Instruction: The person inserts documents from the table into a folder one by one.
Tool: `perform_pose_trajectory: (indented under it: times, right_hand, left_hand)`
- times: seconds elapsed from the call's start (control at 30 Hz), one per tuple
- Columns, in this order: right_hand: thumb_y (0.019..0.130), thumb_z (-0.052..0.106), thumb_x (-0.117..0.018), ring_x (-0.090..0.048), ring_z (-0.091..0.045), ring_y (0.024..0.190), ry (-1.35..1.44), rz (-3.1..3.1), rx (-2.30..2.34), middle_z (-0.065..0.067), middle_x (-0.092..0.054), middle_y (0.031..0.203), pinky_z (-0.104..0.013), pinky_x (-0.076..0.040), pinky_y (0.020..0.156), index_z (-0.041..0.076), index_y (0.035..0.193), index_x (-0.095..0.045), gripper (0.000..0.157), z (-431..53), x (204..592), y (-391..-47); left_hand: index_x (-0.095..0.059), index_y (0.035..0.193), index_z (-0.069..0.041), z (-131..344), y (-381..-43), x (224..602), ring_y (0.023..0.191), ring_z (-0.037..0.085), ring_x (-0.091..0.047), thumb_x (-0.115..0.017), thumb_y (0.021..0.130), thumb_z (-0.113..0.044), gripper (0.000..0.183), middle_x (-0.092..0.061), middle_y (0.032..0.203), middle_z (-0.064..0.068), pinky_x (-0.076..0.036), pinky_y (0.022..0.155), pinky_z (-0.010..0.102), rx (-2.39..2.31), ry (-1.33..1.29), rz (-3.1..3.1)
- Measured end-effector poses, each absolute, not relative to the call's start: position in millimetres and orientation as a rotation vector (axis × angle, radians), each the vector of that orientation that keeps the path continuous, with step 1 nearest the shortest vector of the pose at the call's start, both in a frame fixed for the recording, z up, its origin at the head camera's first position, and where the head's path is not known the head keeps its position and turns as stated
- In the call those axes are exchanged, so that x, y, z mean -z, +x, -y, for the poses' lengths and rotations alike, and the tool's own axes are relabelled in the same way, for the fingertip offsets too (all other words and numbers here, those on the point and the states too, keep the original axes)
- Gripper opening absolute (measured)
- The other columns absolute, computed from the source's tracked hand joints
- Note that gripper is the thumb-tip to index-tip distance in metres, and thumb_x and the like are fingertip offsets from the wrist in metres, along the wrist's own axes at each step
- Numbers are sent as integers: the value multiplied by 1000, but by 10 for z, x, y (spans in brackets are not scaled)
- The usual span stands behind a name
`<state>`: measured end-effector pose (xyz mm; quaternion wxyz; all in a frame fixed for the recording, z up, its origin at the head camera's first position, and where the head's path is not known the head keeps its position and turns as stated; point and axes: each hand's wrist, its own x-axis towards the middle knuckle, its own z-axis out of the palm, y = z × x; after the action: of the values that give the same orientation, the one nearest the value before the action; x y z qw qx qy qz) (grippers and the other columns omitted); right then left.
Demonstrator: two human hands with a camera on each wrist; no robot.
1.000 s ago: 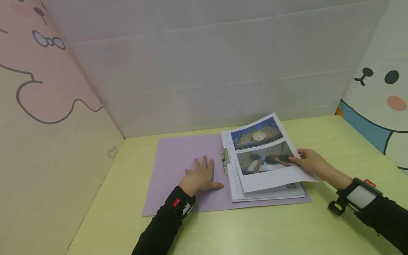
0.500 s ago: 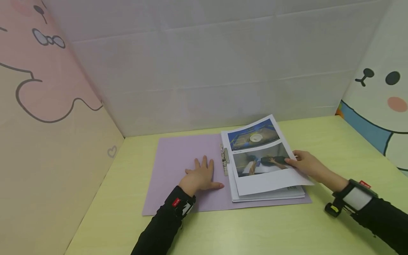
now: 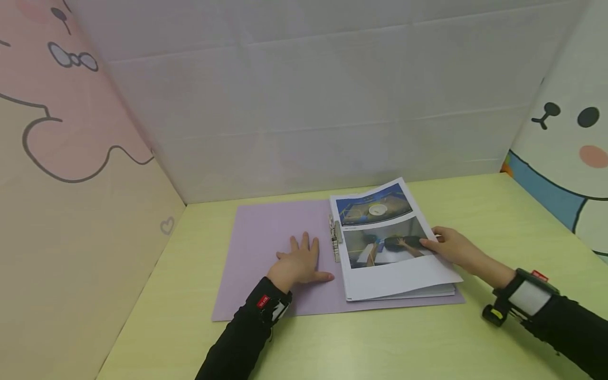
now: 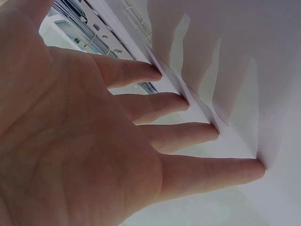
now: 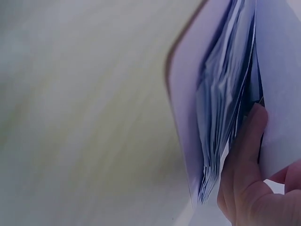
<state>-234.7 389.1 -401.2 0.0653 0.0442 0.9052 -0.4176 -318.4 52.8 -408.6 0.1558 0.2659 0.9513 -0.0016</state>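
A purple folder (image 3: 266,232) lies opened flat on the table, with a stack of paper on its right half. The top sheet (image 3: 389,282) carries two printed photos and curves up slightly along its right side. My right hand (image 3: 453,247) pinches that sheet's right edge, thumb on top; in the right wrist view its fingers (image 5: 251,136) reach under the sheet, above the rest of the stack (image 5: 218,113). On the folder's left half rests my left hand (image 3: 296,266), fingers spread straight. Beside it, a metal clip (image 3: 334,240) runs along the stack's left edge.
The pale yellow table (image 3: 361,343) extends around the folder on all sides. A white cloth wall (image 3: 323,95) stands close behind it. Cartoon-printed panels rise at the left (image 3: 81,221) and right (image 3: 565,158).
My right hand has moved a little left and down with the top sheet, which now lies lower and more squarely over the stack. The left hand has stayed in place.
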Motion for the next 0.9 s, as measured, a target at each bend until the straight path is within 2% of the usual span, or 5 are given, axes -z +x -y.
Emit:
perform_pose_trajectory:
  times: [0.43, 0.63, 0.83, 0.9]
  right_hand:
    - [94, 31, -50, -57, -24, 85, 133, -2738, 1213, -35, -55, 110, -33, -51, 63, -14, 119, -46, 51, -3883, 4001, -2347]
    - [93, 33, -52, -56, -24, 81, 120, -2766, 1150, -32, -57, 104, -34, -50, 62, -14, 116, -47, 52, -3876, 3998, -2353]
    - [91, 36, -55, -59, -34, 87, 159, -2827, 1050, -38, -54, 109, -40, -53, 65, -13, 117, -44, 57, -3900, 3991, -2336]
    - [90, 35, -56, -60, -33, 85, 146, -2883, 982, -38, -56, 108, -40, -53, 64, -14, 118, -43, 58, -3919, 3969, -2335]
  left_hand:
    - [-16, 149, -6, -567, -3171, 4081, 135, 48, -7, -54, 71, -72, 109, -9, 154, 22, -28, 87, 78, 1, 759, -2735]
    - [-15, 149, -7, -571, -3169, 4077, 135, 47, -7, -53, 72, -72, 108, -8, 154, 22, -27, 87, 77, 7, 755, -2731]
    - [-16, 149, -6, -574, -3169, 4086, 135, 48, -7, -53, 72, -72, 108, -9, 154, 22, -28, 87, 77, 9, 757, -2729]
    - [-16, 149, -6, -578, -3164, 4082, 135, 48, -7, -54, 72, -72, 108, -9, 154, 22, -28, 87, 77, 5, 756, -2728]
